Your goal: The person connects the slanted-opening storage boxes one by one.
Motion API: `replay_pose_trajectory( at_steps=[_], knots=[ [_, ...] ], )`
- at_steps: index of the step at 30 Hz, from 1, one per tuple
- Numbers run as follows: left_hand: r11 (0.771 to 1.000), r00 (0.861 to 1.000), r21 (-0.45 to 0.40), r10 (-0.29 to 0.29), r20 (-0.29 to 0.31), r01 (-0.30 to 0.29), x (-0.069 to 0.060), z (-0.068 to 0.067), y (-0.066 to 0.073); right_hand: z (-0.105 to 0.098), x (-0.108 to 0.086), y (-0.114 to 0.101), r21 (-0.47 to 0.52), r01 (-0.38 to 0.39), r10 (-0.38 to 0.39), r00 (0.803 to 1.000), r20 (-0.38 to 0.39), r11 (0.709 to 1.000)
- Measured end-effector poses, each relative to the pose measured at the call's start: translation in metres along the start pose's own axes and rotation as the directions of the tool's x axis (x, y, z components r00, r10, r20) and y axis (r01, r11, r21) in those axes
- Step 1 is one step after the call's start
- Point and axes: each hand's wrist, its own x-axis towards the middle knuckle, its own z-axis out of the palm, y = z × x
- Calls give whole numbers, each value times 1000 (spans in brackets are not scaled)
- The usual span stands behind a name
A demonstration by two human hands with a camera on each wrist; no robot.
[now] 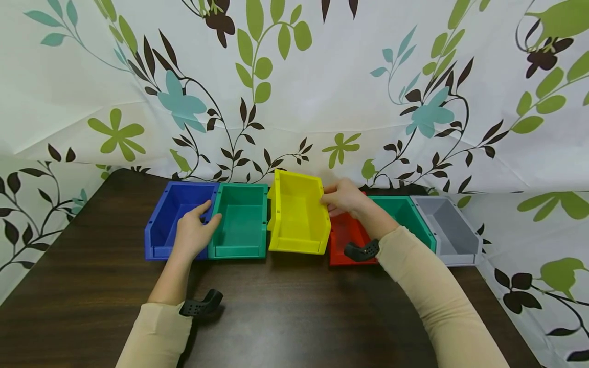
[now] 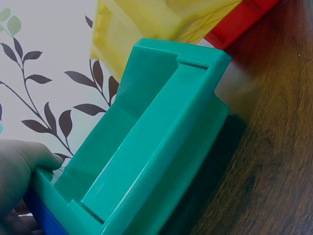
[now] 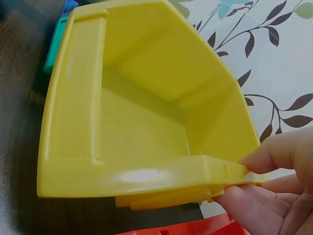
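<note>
Along the table (image 1: 276, 312), far side, head view: yellow bin (image 1: 299, 209), tilted, between left green bin (image 1: 240, 220) and red bin (image 1: 342, 232). Left wrist view: left hand (image 2: 17, 176), pinching left green bin's rim. Right wrist view: right hand (image 3: 279, 188), gripping yellow bin's right wall.

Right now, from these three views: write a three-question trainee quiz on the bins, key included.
1. Which hand grips the yellow open-front plastic bin? A) left B) right C) both
2. True or false: the gray open-front plastic bin is at the left end of the row in the head view.
3. In the head view, what colour is the bin between the yellow bin and the blue open-front plastic bin?

Key:
1. B, the right hand.
2. False; it is at the right end.
3. Green.
</note>
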Motion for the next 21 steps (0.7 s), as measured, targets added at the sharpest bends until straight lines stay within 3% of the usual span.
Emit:
replay_pose_trajectory(
  at_steps=[11,21],
  knots=[
    [1000,1000,-9,-7,6,7,2,3,-1,0,8,-3,-17,-48,48,999,-9,999],
    [1000,1000,-10,-4,3,4,3,1,-1,-1,12,-6,-38,-47,47,999,5,998]
  ],
)
